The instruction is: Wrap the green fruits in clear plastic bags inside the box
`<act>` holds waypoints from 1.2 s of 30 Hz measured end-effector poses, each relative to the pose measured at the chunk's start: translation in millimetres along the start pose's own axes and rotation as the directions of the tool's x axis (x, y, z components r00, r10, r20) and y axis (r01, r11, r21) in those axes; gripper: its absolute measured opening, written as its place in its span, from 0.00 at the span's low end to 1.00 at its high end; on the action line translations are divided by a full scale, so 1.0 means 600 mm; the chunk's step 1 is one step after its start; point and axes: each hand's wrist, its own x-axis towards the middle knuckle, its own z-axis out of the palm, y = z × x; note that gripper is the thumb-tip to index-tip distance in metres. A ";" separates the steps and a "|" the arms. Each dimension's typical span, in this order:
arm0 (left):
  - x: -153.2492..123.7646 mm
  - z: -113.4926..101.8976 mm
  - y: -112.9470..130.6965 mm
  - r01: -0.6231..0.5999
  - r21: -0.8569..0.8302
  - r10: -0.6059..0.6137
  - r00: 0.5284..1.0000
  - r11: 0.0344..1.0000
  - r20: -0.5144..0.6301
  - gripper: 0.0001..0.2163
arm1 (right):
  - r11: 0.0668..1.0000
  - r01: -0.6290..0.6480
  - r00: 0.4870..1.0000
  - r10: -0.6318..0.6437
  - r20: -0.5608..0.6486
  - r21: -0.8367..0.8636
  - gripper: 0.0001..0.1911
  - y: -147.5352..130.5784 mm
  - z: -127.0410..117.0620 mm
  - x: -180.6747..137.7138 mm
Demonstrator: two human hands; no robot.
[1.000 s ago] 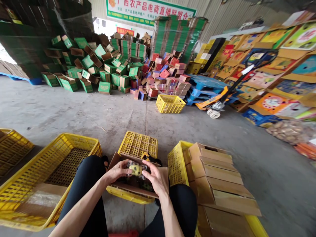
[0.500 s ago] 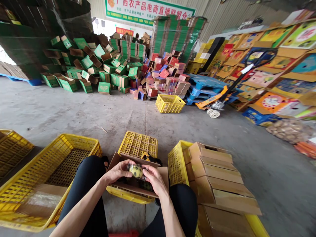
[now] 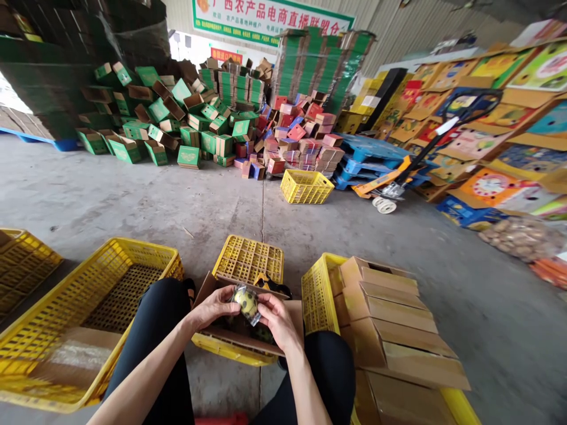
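Left hand (image 3: 211,308) and right hand (image 3: 278,321) both grasp a round yellow-green fruit in clear plastic wrap (image 3: 246,302), over an open brown cardboard box (image 3: 221,337) resting on a yellow plastic crate (image 3: 248,260).

Yellow-green, seemingly dark-speckled fruit (image 3: 246,301), yellow lattice crates (image 3: 110,283), brown cartons (image 3: 390,319), green boxes (image 3: 188,156)

Both hands hold a round yellow-green fruit (image 3: 245,301) in clear wrap, the left hand (image 3: 212,307) on one side and the right hand (image 3: 277,319) on the other. Directly beneath the grip sits an open cardboard box (image 3: 230,339) on an upturned yellow crate (image 3: 248,260). Stacked flat cartons (image 3: 394,319) lie right of it.
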 end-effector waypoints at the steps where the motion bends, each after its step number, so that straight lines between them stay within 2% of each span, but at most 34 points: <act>1: -0.001 -0.001 0.000 -0.001 -0.001 0.001 1.000 1.000 -0.007 0.29 | 1.000 -0.004 1.000 0.004 0.019 -0.009 0.25 -0.002 0.000 -0.001; 9: -0.002 0.001 0.002 0.031 -0.040 -0.033 0.998 0.999 -0.048 0.27 | 0.967 0.122 0.992 -0.112 0.058 -0.223 0.16 -0.006 0.006 -0.002; 14: -0.003 0.004 0.005 0.049 0.013 -0.047 0.993 0.999 -0.110 0.26 | 0.946 0.151 0.987 -0.130 0.091 -0.286 0.19 -0.009 0.012 -0.002; 20: -0.006 0.009 0.011 0.072 0.077 -0.069 0.997 0.994 -0.040 0.25 | 0.964 0.150 0.989 -0.148 0.028 -0.220 0.24 -0.006 0.012 -0.003; 24: -0.007 0.010 0.009 0.093 0.111 -0.093 0.996 0.989 -0.004 0.24 | 0.933 0.221 0.973 -0.229 0.008 -0.285 0.20 0.002 0.010 0.000; 28: -0.007 0.015 0.009 0.097 0.138 -0.093 0.995 0.986 -0.037 0.24 | 0.884 0.292 0.953 -0.302 0.030 -0.366 0.16 0.009 0.010 0.007; 31: -0.007 0.017 0.008 0.077 0.124 -0.071 0.996 0.989 -0.056 0.25 | 0.888 0.277 0.952 -0.306 -0.023 -0.367 0.20 0.009 0.008 0.009; 36: -0.004 0.012 0.002 0.098 0.026 -0.095 0.990 0.995 -0.108 0.31 | 0.967 0.157 0.961 -0.196 -0.196 -0.201 0.27 0.003 0.004 0.004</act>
